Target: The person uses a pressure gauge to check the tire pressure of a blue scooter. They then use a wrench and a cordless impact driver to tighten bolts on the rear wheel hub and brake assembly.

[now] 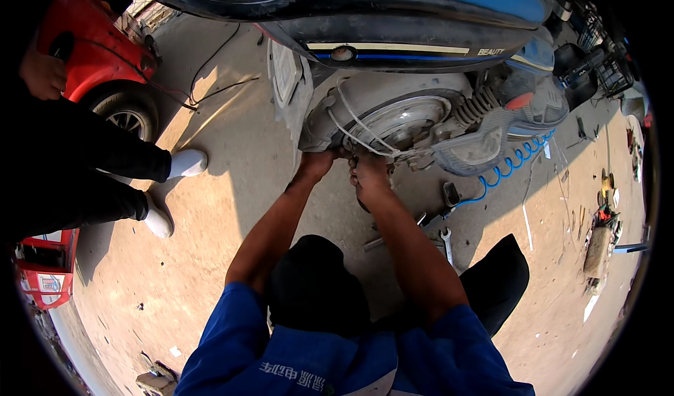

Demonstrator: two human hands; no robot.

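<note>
A dusty electric scooter (400, 34), black with a blue top, fills the upper middle. My two hands meet low at the near edge of its wheel (404, 119), beside a pale looped bar (358, 126). My left hand (319, 164) is closed at the tyre's lower edge, its fingertips hidden. Right beside it, my right hand (370, 171) has its fingers curled in around a small part. What either hand grips is too small and shaded to name. A coil spring (477, 108) sits right of the wheel.
A wrench (447, 245) lies right of my right forearm. A blue coiled hose (516, 166) runs along the ground under the scooter. Another person's legs (119, 178) and hand (43, 74) are at left, near a red vehicle (91, 38). Assorted tools (600, 234) lie far right.
</note>
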